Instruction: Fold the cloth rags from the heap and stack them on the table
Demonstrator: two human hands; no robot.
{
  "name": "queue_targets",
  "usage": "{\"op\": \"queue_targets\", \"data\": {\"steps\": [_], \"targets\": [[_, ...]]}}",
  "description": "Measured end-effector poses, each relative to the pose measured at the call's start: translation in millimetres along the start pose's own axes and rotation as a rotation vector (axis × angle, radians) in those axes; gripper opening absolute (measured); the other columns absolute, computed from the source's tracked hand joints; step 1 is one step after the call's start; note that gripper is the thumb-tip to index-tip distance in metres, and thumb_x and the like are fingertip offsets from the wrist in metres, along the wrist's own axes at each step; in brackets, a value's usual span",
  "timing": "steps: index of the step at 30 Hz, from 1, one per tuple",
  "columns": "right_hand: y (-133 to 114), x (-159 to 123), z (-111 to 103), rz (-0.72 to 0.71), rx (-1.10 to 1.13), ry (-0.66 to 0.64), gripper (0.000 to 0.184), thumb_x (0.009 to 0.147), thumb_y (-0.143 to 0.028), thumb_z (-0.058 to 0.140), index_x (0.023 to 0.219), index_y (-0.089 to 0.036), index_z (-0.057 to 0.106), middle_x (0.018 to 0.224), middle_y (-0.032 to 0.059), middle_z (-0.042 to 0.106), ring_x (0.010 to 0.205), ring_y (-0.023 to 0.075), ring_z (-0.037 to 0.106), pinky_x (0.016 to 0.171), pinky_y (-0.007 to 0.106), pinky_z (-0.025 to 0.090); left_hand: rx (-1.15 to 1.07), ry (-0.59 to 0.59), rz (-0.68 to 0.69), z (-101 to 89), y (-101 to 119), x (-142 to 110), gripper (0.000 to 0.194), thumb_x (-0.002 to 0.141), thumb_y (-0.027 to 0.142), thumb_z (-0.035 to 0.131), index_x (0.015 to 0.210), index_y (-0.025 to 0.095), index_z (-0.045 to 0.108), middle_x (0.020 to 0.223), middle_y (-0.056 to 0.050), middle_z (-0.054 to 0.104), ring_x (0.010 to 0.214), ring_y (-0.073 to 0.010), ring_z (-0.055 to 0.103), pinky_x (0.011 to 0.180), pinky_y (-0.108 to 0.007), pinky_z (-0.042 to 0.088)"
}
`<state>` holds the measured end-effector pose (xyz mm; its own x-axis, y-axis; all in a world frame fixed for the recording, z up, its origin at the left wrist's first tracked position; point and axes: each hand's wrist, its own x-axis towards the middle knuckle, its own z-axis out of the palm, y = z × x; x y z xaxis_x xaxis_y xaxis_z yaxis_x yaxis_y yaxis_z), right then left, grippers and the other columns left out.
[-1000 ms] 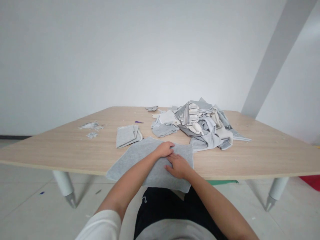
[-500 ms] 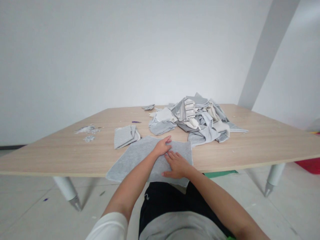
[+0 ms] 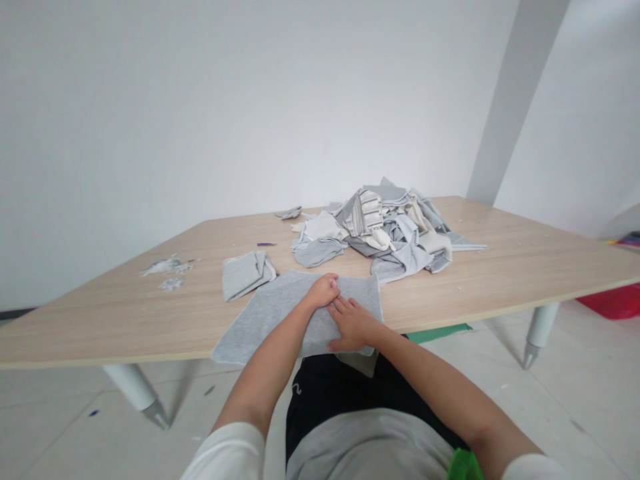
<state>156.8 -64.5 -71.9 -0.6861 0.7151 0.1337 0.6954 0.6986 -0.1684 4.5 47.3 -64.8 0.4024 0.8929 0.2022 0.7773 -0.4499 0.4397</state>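
Observation:
A grey cloth (image 3: 270,313) lies spread flat at the near edge of the wooden table (image 3: 525,273), its front hanging slightly over. My left hand (image 3: 323,291) rests on the cloth's middle with the fingers curled down against the fabric. My right hand (image 3: 353,323) lies just beside it, fingers stretched out flat and pressing the cloth. Both hands touch each other near the cloth's centre.
A folded grey cloth (image 3: 246,273) sits left of the spread one. A heap of grey, white and striped fabric pieces (image 3: 385,233) is piled behind. Small scraps (image 3: 167,268) lie at the far left, a purple item (image 3: 266,245) mid-table. A red box (image 3: 613,300) stands on the floor, right.
The view has swung slightly left and down. My right hand has slid a little toward the near edge on the cloth; my left hand stays near the centre.

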Motion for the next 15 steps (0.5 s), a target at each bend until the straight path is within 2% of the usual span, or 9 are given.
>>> {"op": "queue_targets", "data": {"steps": [3,5,8,10,12,13,15], "targets": [[-0.4,-0.2,-1.5,0.004,-0.002,0.0,0.108,0.07,-0.069,0.056,0.147,-0.003,0.019,0.151,0.0267,0.018,0.141,0.037,0.014,0.111,0.052,0.015,-0.015,-0.032,-0.01,1.8,-0.6,1.9,0.014,0.069,0.014,0.052,0.063,0.019,0.063,0.099,-0.007,0.069,0.123,-0.0195,0.05,0.093,-0.025,0.046],[-0.9,-0.5,-2.5,0.007,-0.004,0.001,0.108,0.07,-0.069,0.056,0.147,-0.003,0.02,0.151,0.0268,0.018,0.141,0.0368,0.014,0.111,0.052,0.014,-0.028,-0.045,-0.014,3.0,-2.0,2.7,0.015,0.069,0.015,0.051,0.069,0.018,0.066,0.101,-0.007,0.07,0.127,-0.0196,0.047,0.095,-0.025,0.045],[-2.1,-1.6,-3.4,0.011,-0.001,-0.005,0.107,0.07,-0.068,0.057,0.146,-0.003,0.021,0.151,0.0268,0.018,0.141,0.0368,0.014,0.112,0.051,0.013,-0.051,-0.042,-0.01,3.3,-5.0,3.4,0.031,0.068,0.017,0.053,0.095,0.014,0.068,0.13,-0.011,0.057,0.135,-0.0216,0.036,0.103,-0.028,0.038],[-3.1,-2.8,-3.7,0.01,-0.001,-0.009,0.105,0.071,-0.067,0.056,0.146,-0.003,0.021,0.151,0.0261,0.018,0.141,0.0359,0.015,0.112,0.051,0.012,-0.071,-0.021,0.007,2.3,-7.2,2.9,0.059,0.066,0.02,0.058,0.124,0.01,0.056,0.148,-0.013,0.035,0.142,-0.0245,0.021,0.111,-0.033,0.029],[-4.1,-4.0,-4.1,0.011,-0.001,-0.014,0.103,0.072,-0.066,0.056,0.146,-0.003,0.021,0.152,0.025,0.019,0.141,0.0349,0.015,0.112,0.051,0.012,-0.096,0.008,0.031,1.3,-9.6,1.3,0.085,0.062,0.022,0.064,0.141,0.01,0.035,0.155,-0.014,0.018,0.144,-0.0267,0.012,0.114,-0.037,0.022],[-4.6,-4.5,-4.5,0.012,-0.001,-0.018,0.103,0.072,-0.066,0.056,0.146,-0.003,0.021,0.152,0.0248,0.019,0.141,0.0346,0.015,0.112,0.051,0.012,-0.11,0.02,0.045,1.2,-10.7,0.3,0.091,0.061,0.022,0.066,0.144,0.012,0.029,0.155,-0.014,0.017,0.143,-0.0268,0.014,0.114,-0.037,0.022],[-5.5,-5.0,-5.4,0.017,0.0,-0.027,0.104,0.072,-0.066,0.056,0.146,-0.003,0.02,0.152,0.0247,0.019,0.141,0.0347,0.014,0.112,0.051,0.012,-0.135,0.039,0.063,2.2,-13.1,-1.6,0.089,0.063,0.022,0.066,0.143,0.015,0.03,0.153,-0.012,0.025,0.138,-0.025,0.029,0.11,-0.035,0.029]]}}
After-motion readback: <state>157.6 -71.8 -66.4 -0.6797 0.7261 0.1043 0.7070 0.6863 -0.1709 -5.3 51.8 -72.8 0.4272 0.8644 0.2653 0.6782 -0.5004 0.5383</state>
